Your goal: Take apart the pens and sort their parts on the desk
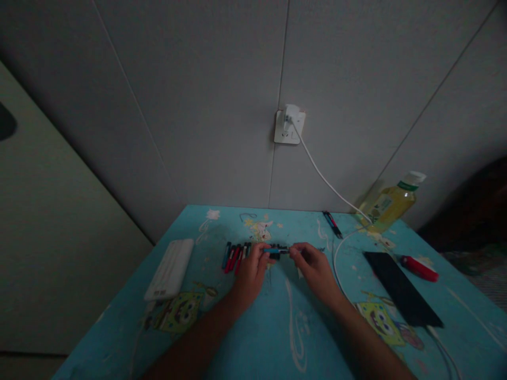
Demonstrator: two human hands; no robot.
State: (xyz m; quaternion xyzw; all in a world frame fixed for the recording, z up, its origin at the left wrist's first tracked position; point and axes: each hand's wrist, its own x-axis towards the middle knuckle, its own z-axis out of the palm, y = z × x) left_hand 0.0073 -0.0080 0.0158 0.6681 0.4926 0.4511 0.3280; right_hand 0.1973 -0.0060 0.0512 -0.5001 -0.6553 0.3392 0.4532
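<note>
A slim blue pen (272, 250) with a darker right end lies level between my two hands above the table. The fingers of my left hand (252, 266) are closed on its blue left part. At its other end, the thumb and fingers of my right hand (313, 265) pinch the tip; the exact part is too small to make out. Beside and partly behind my left hand lies a row of red, blue and dark pens (232, 257). More dark pieces sit behind the held pen, partly hidden by my hands.
A white power bank (170, 269) lies on the patterned blue tablecloth (261, 338) at left. On the right are a black flat device (402, 287), a red-handled object (420, 268), a yellow drink bottle (390, 206) and dark pens (331, 224). A white cable (325, 180) hangs from the wall socket (287, 136).
</note>
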